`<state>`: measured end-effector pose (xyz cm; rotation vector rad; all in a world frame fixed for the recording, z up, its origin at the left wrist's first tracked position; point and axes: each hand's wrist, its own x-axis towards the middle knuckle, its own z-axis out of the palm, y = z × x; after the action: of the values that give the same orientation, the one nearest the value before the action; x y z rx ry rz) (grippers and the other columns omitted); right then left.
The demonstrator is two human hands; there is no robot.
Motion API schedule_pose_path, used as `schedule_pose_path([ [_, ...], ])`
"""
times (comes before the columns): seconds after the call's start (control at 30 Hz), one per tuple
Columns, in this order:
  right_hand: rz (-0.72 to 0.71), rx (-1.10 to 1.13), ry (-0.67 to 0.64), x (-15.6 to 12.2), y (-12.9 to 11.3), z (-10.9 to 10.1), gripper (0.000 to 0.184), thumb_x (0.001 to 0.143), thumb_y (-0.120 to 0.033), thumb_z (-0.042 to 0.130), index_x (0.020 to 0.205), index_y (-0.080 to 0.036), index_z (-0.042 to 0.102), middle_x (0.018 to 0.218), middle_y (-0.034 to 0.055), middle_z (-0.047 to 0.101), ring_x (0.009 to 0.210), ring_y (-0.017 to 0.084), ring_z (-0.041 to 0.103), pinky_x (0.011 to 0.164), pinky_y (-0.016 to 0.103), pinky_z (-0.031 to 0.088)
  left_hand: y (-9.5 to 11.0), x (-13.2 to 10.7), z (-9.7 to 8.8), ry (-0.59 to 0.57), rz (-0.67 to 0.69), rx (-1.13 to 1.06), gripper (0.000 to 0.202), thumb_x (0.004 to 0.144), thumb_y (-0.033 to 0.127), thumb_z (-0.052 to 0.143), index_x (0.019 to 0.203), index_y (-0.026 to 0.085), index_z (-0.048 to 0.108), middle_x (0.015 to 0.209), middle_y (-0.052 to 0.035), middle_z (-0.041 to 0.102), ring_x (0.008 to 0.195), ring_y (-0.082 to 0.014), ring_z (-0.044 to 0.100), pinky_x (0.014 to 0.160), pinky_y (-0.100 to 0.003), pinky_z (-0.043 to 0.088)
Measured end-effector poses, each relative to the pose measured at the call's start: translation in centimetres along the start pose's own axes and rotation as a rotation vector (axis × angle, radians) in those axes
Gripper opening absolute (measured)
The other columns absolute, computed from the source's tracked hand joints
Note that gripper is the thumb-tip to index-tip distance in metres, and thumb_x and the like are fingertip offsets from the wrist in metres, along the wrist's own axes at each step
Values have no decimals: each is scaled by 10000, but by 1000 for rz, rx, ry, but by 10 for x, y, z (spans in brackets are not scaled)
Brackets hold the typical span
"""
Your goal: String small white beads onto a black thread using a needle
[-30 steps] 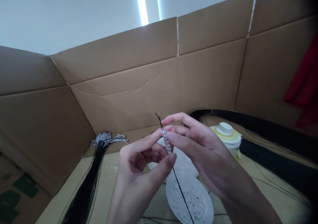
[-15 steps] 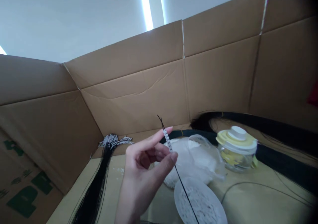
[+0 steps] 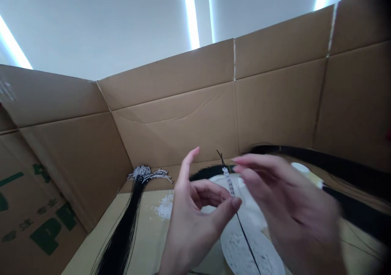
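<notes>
My left hand (image 3: 198, 222) pinches a thin black cord strung with small white beads (image 3: 229, 181) between thumb and fingers, its index finger raised off to the side. Above the beads, the cord's thin black ends (image 3: 220, 156) stick up; below the grip the cord runs down across a white dish. My right hand (image 3: 293, 210) is at the right of the beaded cord, its thumb and index fingertips close to the top of the beads. Motion blurs this hand, and whether anything is between its fingertips cannot be made out.
The white dish (image 3: 241, 246) holds small pale pieces, with a clear plastic bag (image 3: 253, 210) behind it. Loose white beads (image 3: 165, 206) lie at left, near a bundle of black beaded strands (image 3: 122, 230). Long black bundles (image 3: 351, 165) and a partly hidden jar lid (image 3: 301, 168) are at right. Cardboard walls (image 3: 183, 120) surround the table.
My right hand has come into view beside the cord's top. My left hand has shifted right and slightly down with the cord, and its index finger has lifted off the beads.
</notes>
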<state>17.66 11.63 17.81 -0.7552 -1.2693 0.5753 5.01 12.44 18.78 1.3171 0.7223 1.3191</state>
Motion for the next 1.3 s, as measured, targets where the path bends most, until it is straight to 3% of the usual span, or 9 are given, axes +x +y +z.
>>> schedule_pose_path([
  [0.17, 149, 234, -69, 11, 6, 6, 76, 848, -335, 715, 827, -262, 721, 770, -7, 640, 692, 108, 593, 596, 183, 493, 0, 2, -2, -31, -10, 30, 968, 701, 178, 825, 1467, 237, 236, 691, 21, 700, 665, -111, 640, 698, -230, 524],
  [0.3, 255, 451, -169, 12, 12, 12, 63, 817, -299, 752, 812, -237, 748, 770, -2, 681, 704, 99, 650, 673, 185, 555, -2, 7, -2, -53, -16, 44, 943, 680, 135, 822, 1439, 225, 268, 680, 15, 701, 640, -115, 641, 670, -230, 519],
  [0.6, 360, 654, -106, 14, 18, 22, 117, 758, -269, 794, 799, -172, 742, 602, -31, 595, 568, 44, 546, 576, 103, 503, -13, 12, 12, 69, 39, 57, 652, 761, 134, 711, 1315, 248, 385, 583, 72, 648, 573, -100, 634, 604, -193, 518],
  [0.77, 419, 772, -151, 17, 24, 28, 97, 812, -218, 724, 754, -159, 674, 623, -27, 531, 583, 63, 504, 584, 133, 494, -21, 11, 12, 217, 202, 401, 467, 820, 257, 659, 1249, 288, 477, 589, 78, 631, 529, -96, 607, 518, -169, 454],
  [0.83, 428, 821, -136, 21, 26, 27, 93, 815, -162, 692, 734, -160, 647, 602, -33, 480, 556, 61, 444, 550, 126, 461, -16, 8, 4, 201, 208, 586, 509, 807, 287, 678, 1275, 298, 480, 608, 76, 641, 542, -100, 606, 534, -182, 446],
  [0.97, 459, 858, -75, 33, 24, 19, 184, 869, -109, 567, 696, -146, 620, 570, -52, 323, 469, 63, 194, 399, 114, 295, -4, 9, -43, 31, 30, 776, 521, 723, 423, 763, 1187, 278, 576, 566, 64, 609, 534, -126, 581, 506, -210, 414],
  [1.07, 488, 849, -65, 39, 18, 12, 306, 922, -112, 446, 667, -139, 613, 555, -54, 233, 472, 81, 115, 367, 138, 218, -14, 21, -105, 167, -68, 961, 460, 771, 562, 676, 1083, 230, 610, 598, 36, 611, 596, -154, 607, 545, -241, 443],
  [1.2, 498, 830, -113, 37, 13, 10, 338, 946, -151, 437, 653, -146, 605, 532, -53, 210, 481, 87, 106, 367, 162, 189, -65, 32, -183, 236, -235, 1070, 266, 877, 380, 631, 959, 127, 619, 690, 12, 615, 592, -126, 585, 590, -279, 502],
  [1.3, 487, 792, -176, 30, 11, 13, 271, 909, -142, 523, 659, -149, 629, 535, -53, 230, 487, 82, 111, 373, 171, 183, -111, 27, -212, 210, -322, 1103, 218, 903, 331, 609, 965, 123, 630, 884, -32, 655, 740, -142, 630, 689, -322, 553],
])
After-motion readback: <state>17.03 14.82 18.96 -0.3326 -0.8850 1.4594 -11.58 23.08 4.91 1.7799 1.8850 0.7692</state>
